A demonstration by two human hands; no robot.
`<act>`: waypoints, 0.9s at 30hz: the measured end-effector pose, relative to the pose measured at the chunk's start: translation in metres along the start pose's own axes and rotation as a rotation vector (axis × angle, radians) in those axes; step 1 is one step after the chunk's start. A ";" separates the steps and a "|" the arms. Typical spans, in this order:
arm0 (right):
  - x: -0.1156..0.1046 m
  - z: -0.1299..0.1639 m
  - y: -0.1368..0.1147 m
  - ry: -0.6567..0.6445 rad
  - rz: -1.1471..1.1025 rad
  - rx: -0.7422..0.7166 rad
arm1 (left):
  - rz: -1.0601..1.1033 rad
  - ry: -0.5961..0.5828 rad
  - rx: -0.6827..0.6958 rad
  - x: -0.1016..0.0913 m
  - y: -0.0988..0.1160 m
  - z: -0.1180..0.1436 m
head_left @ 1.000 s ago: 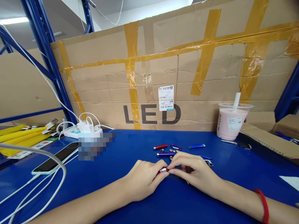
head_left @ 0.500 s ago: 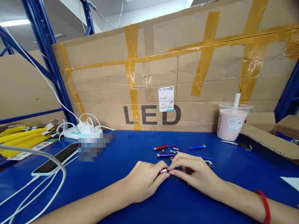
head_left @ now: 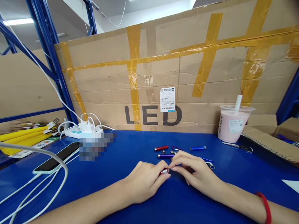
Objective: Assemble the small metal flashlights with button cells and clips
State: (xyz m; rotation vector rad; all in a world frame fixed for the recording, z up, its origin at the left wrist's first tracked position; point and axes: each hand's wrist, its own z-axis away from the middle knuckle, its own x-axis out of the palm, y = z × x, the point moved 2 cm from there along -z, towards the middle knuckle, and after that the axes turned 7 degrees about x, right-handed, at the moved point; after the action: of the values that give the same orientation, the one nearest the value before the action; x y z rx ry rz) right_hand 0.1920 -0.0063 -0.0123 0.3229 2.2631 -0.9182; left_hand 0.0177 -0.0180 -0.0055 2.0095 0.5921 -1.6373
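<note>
My left hand [head_left: 146,180] rests on the blue table [head_left: 130,146] and grips a small red tube with a silver end [head_left: 164,171]. My right hand [head_left: 192,172] meets it from the right, fingertips pinched at the tube's silver end; what those fingertips hold is hidden. Just beyond my hands lie another red tube [head_left: 161,148], a purple tube [head_left: 165,156], a blue tube [head_left: 198,148], a purple clip [head_left: 177,148] and several small round silver pieces [head_left: 172,152].
A taped cardboard wall marked LED [head_left: 153,115] stands behind the table. A pink drink cup with a straw [head_left: 231,124] sits back right beside an open cardboard box [head_left: 275,140]. At the left are a phone [head_left: 56,158], white cables [head_left: 35,186], a power strip [head_left: 79,130] and yellow packets [head_left: 21,137].
Both hands stay together on the red tube with only slight finger shifts. The view has drifted a little, moving everything slightly right and down.
</note>
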 end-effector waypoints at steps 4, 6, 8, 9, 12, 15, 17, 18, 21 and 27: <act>0.000 0.000 -0.001 -0.005 -0.005 0.024 | -0.015 0.006 0.015 0.000 -0.001 0.001; 0.000 0.000 0.000 -0.005 -0.009 0.026 | -0.017 0.010 0.021 0.000 -0.001 0.001; 0.000 0.000 0.000 -0.007 -0.010 0.024 | -0.013 0.013 0.023 -0.001 -0.001 0.001; 0.000 0.000 0.000 -0.010 -0.011 0.025 | -0.011 0.014 0.022 -0.001 -0.001 0.001; 0.001 0.000 0.000 -0.017 -0.019 0.036 | -0.008 0.008 0.018 -0.002 -0.001 0.000; 0.001 0.001 0.001 -0.015 -0.019 0.049 | -0.019 0.002 0.018 -0.001 -0.001 -0.001; 0.001 0.001 0.001 -0.015 -0.014 0.048 | -0.020 0.001 0.017 -0.001 -0.001 -0.001; 0.001 0.001 0.001 -0.015 -0.012 0.044 | -0.018 0.002 0.016 0.000 -0.001 0.000; 0.001 0.001 0.002 -0.015 -0.005 0.041 | -0.015 0.007 0.019 0.000 -0.001 0.001; 0.002 0.002 0.002 -0.011 -0.015 0.051 | -0.042 0.002 0.023 -0.001 0.000 0.000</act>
State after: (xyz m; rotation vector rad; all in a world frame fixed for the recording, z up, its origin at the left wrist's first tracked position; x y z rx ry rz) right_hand 0.1923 -0.0062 -0.0157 0.3228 2.2384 -0.9840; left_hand 0.0171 -0.0178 -0.0043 2.0286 0.6232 -1.6741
